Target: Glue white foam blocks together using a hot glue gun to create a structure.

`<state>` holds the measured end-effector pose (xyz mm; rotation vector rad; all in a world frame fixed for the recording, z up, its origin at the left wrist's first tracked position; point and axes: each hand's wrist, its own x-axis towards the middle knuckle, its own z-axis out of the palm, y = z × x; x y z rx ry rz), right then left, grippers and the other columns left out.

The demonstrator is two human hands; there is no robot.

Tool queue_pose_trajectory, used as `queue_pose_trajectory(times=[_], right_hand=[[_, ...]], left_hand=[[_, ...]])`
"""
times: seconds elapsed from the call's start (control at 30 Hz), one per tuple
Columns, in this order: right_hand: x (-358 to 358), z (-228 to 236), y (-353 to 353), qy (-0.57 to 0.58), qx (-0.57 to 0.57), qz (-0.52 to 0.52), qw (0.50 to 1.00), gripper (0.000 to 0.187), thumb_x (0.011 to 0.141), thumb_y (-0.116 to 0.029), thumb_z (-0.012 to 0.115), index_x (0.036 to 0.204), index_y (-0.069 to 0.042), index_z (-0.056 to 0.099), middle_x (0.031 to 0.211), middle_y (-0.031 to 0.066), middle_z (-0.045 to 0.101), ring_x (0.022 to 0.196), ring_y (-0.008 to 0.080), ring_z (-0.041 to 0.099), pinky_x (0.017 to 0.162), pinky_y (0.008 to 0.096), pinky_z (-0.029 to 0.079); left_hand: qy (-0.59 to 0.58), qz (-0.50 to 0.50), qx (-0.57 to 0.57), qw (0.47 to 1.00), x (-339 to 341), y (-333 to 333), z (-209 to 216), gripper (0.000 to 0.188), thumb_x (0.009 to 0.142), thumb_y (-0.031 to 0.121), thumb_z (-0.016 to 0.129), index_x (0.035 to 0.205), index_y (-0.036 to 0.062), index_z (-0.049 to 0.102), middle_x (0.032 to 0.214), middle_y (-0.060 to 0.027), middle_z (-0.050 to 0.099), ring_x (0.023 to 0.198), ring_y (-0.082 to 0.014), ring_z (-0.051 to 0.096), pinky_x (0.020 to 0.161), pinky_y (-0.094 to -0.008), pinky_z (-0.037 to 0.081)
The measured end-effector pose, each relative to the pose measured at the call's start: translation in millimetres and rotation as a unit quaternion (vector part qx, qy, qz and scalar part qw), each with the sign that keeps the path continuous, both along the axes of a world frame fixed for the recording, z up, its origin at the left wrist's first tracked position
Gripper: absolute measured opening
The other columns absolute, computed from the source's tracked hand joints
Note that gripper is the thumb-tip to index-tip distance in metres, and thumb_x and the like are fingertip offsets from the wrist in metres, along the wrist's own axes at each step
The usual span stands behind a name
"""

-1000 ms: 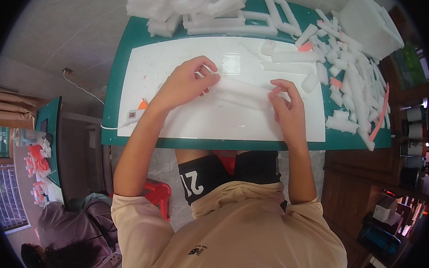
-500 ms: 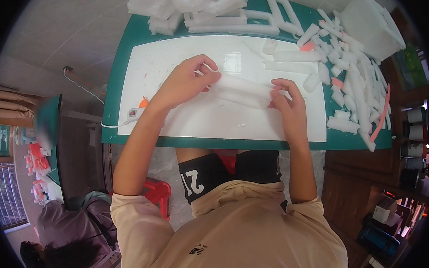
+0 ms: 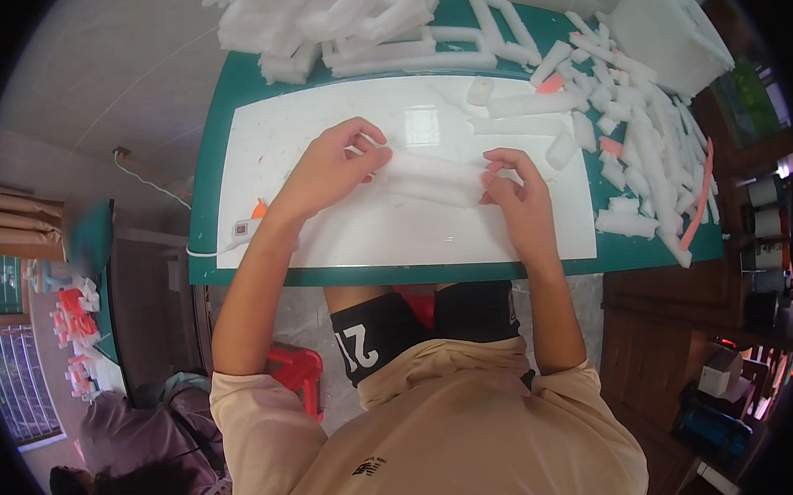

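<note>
A white foam strip [image 3: 435,177] with a long lengthwise fold or seam is held low over the white board [image 3: 352,254]. At its left end my left hand [image 3: 338,167] pinches it between thumb and fingers. My right hand [image 3: 519,196] grips the right end, fingers curled. Whether the strip is one piece or two laid together, I cannot tell. Beside my left forearm are a small orange piece [image 3: 259,210], partly hidden, and a light grey block with a red switch [image 3: 241,230] on a white cord.
Loose foam pieces [image 3: 537,105] lie at the board's far right, beside a heap of white and pink offcuts [image 3: 647,149]. Foam frames [image 3: 418,51] are stacked along the green table's [image 3: 398,272] far edge. A large white foam block [image 3: 672,36] stands far right. Another person [image 3: 146,431] is at lower left.
The whole view has shifted slightly, with the far table items now more to the left. Both hands keep their hold on the foam strip, which has hardly moved over the board.
</note>
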<state>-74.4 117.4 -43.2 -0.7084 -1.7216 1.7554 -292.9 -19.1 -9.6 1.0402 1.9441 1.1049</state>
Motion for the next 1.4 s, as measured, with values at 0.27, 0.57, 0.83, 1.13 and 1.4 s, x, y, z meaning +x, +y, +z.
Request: queue_pose_trajectory(times=[0.27,0.57,0.83,1.13,1.4], right_hand=[[-11.4,-10.8,-12.9,0.008,0.007,0.03,1.0,0.027,0.088,-0.003,0.059,0.115,-0.002,0.054,0.095,0.0014,0.053,0.073,0.0065,0.053,0.065,0.0195,0.043],[13.5,-27.6,2.3,0.028,0.012,-0.008,0.999,0.033,0.095,-0.027,0.053,0.118,-0.003,0.052,0.108,0.0053,0.051,0.078,0.0108,0.05,0.064,0.0211,0.042],[34.5,-33.0,2.7,-0.008,0.078,0.001,0.997,0.046,0.093,-0.023,0.052,0.134,-0.004,0.041,0.12,0.0062,0.052,0.09,0.0111,0.053,0.071,0.0225,0.047],[25.4,-11.9,2.0,-0.123,0.208,0.091,0.966,0.082,0.073,-0.007,0.073,0.143,-0.005,0.031,0.119,0.0154,0.055,0.092,0.022,0.055,0.073,0.0293,0.05],[12.0,-11.1,2.9,-0.149,0.24,0.1,0.954,0.085,0.072,-0.006,0.073,0.145,-0.012,0.031,0.1,0.0163,0.061,0.083,0.0271,0.057,0.078,0.0349,0.047]], left_hand=[[-0.02,0.045,0.015,0.999,-11.2,-30.8,-17.0,0.023,0.084,0.023,0.068,0.097,0.0053,0.062,0.08,-0.0046,0.064,0.068,-0.012,0.06,0.062,-0.0269,0.049],[0.069,0.051,0.094,0.992,15.6,-28.4,-7.7,0.031,0.09,0.033,0.061,0.098,0.0033,0.059,0.096,-0.0121,0.065,0.087,-0.0232,0.062,0.078,-0.0343,0.049],[0.004,0.148,0.158,0.976,58.4,-99.1,16.6,0.03,0.088,0.016,0.065,0.114,0.0041,0.055,0.109,-0.0077,0.06,0.094,-0.0168,0.062,0.08,-0.0317,0.052],[-0.109,0.199,0.217,0.949,126.9,-143.5,-39.1,0.018,0.09,0.002,0.058,0.107,-0.0014,0.054,0.094,-0.0086,0.062,0.084,-0.0147,0.061,0.078,-0.0273,0.05],[-0.151,0.14,0.208,0.956,138.7,-124.4,-64.4,0.022,0.09,0.0,0.057,0.111,-0.0014,0.052,0.095,-0.0104,0.064,0.085,-0.0153,0.063,0.078,-0.0279,0.051]])
